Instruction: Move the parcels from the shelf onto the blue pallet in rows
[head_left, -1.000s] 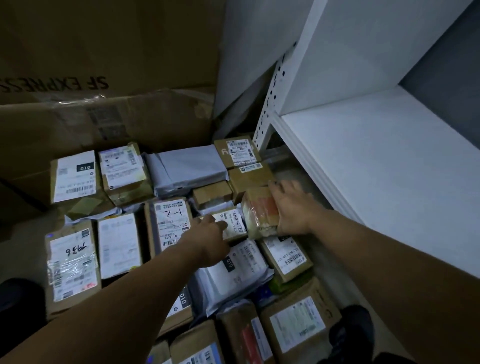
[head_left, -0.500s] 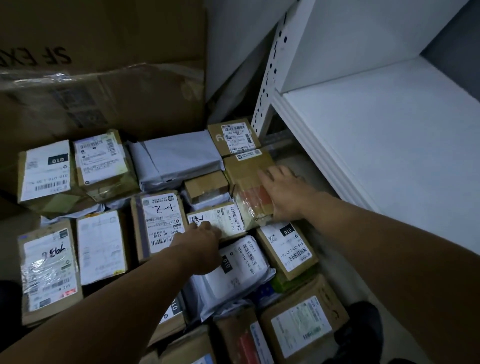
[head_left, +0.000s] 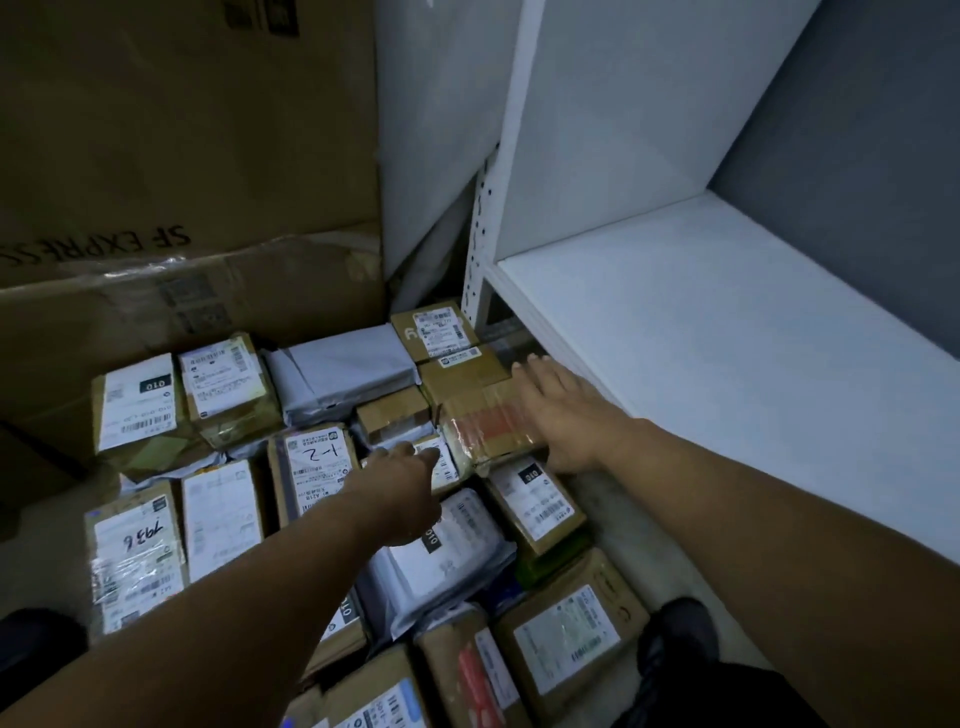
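Both hands lie spread: my right hand (head_left: 566, 415) flat on the small, tape-wrapped brown cardboard parcel (head_left: 485, 428) at the row's edge beside the white metal shelf (head_left: 675, 322), my left hand (head_left: 400, 480) touching the neighbouring white-labelled box (head_left: 439, 460); it looks light, stiff and tape-slick, so I'd grip its sides.

parcels (head_left: 566, 631): brown cardboard, glossy tape | shelf (head_left: 727, 332): smooth matt white

Tall carton (head_left: 182, 156): "SF EXPRESS", upside down, far beyond the left fingers (head_left: 415, 457).
Brown parcel (head_left: 317, 467): handwritten "1-2", just left of them.
Taped parcel (head_left: 137, 551): handwritten "7936", well left.
Small box (head_left: 535, 499): "010", just below the right fingers (head_left: 540, 374).
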